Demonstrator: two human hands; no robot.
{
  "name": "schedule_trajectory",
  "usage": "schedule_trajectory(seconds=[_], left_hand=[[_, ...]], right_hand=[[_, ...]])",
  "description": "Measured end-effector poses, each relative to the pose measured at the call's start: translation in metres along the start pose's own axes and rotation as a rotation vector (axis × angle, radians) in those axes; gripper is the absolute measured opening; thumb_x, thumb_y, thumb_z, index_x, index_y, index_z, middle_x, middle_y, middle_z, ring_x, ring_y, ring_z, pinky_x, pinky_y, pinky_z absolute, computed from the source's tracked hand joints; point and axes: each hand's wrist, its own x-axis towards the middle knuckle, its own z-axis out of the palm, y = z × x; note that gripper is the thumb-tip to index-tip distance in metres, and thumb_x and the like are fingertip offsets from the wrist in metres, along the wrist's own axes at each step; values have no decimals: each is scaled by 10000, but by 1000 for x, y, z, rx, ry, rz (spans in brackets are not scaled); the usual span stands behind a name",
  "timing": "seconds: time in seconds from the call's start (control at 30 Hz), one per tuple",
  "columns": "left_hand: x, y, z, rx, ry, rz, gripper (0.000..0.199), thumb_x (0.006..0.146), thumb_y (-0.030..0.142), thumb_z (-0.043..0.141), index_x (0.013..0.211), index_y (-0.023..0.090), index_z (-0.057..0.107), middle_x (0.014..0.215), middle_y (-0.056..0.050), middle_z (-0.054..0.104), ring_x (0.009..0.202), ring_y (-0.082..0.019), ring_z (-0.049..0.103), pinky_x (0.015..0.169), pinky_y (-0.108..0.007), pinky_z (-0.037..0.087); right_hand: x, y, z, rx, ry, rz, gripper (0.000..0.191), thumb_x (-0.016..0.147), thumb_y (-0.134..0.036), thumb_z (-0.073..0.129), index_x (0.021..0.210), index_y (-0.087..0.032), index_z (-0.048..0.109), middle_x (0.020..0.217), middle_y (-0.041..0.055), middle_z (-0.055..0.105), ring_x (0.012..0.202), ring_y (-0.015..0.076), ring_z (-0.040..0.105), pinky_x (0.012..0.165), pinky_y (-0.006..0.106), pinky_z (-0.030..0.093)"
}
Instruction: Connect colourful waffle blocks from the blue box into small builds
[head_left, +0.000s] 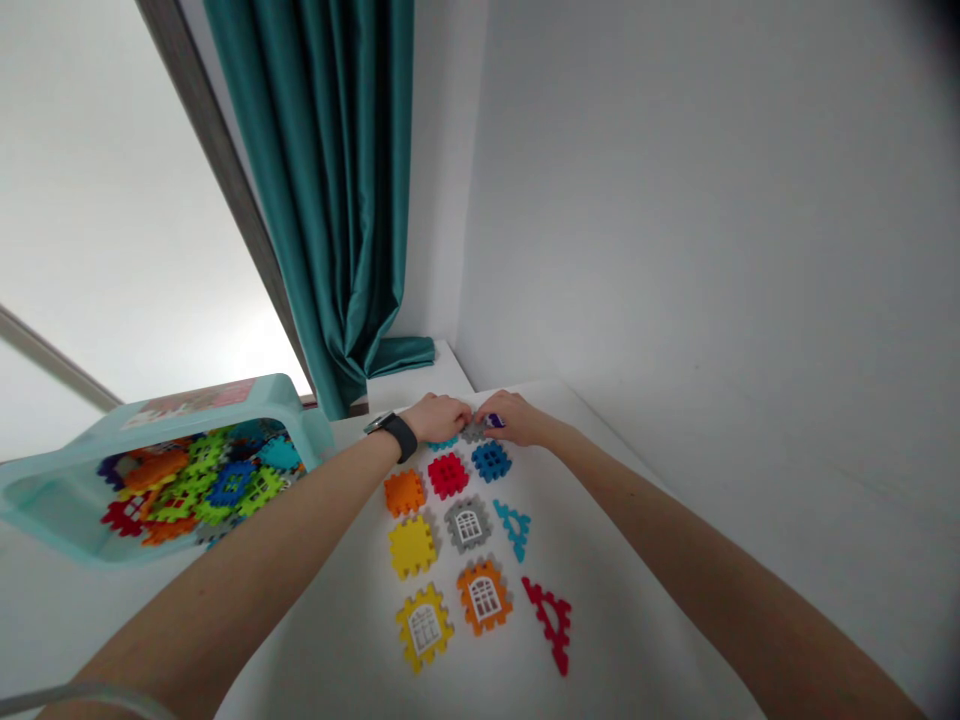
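At the far end of the white table, my left hand (pixel 439 417) has its fingers curled over a light blue toothed building tile (pixel 442 443), which it partly covers. Close beside it, my right hand (pixel 516 418) is closed around a small purple piece (pixel 495 421), mostly hidden by the fingers. A grey toothed tile (pixel 474 433) lies between the fingertips of both hands. Nearer to me are a red tile (pixel 448 475), a blue tile (pixel 491 461) and an orange tile (pixel 405 493). What the left fingertips pinch, if anything, is hidden.
A yellow tile (pixel 412 547), window tiles in grey (pixel 451 524), orange (pixel 469 605) and yellow (pixel 409 640), and light blue (pixel 519 540) and red (pixel 551 625) triangles lie nearer. A tipped teal bin (pixel 311 430) of mixed tiles stands left. Wall right, green curtain (pixel 337 180) behind.
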Motion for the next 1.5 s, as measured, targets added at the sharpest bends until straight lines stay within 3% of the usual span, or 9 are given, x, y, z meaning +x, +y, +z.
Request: schedule_trajectory(seconds=[0.13,0.3,0.57,0.9,1.5], left_hand=[[2,-2,2,13,-21,-10,289,900,219,465,1050,250,709,1106,-49,752,1010,-231,682,865,-309,474],[6,-4,3,46,-43,-18,262,894,262,491,1069,282,686,1119,-13,743,1037,-212,675,886,-300,479],[9,9,3,120,-22,-38,362,773,422,681,1071,221,637,1105,-100,707,1078,-312,643,928,-429,460],[15,4,11,128,7,-17,274,808,366,704,1005,191,632,1034,-93,687,978,-262,665,831,-325,474],[13,5,16,99,41,-38,256,818,331,670,1021,184,618,1032,-103,673,965,-269,656,848,-345,486]], right_hand=[[0,1,0,-12,-21,-2,294,714,-213,798,994,-273,732,1038,42,743,1049,269,628,930,379,433],[1,2,1,-26,-25,4,222,767,-245,770,982,-254,718,1023,49,735,1034,259,623,916,366,419],[-1,3,4,-23,10,25,205,791,-261,746,991,-249,700,1073,54,722,1039,256,613,902,354,409],[-3,4,11,29,74,40,171,765,-215,729,931,-233,696,994,41,725,986,240,623,873,342,419],[-3,4,10,64,96,65,193,757,-167,699,938,-231,689,999,34,728,985,230,633,889,335,424]])
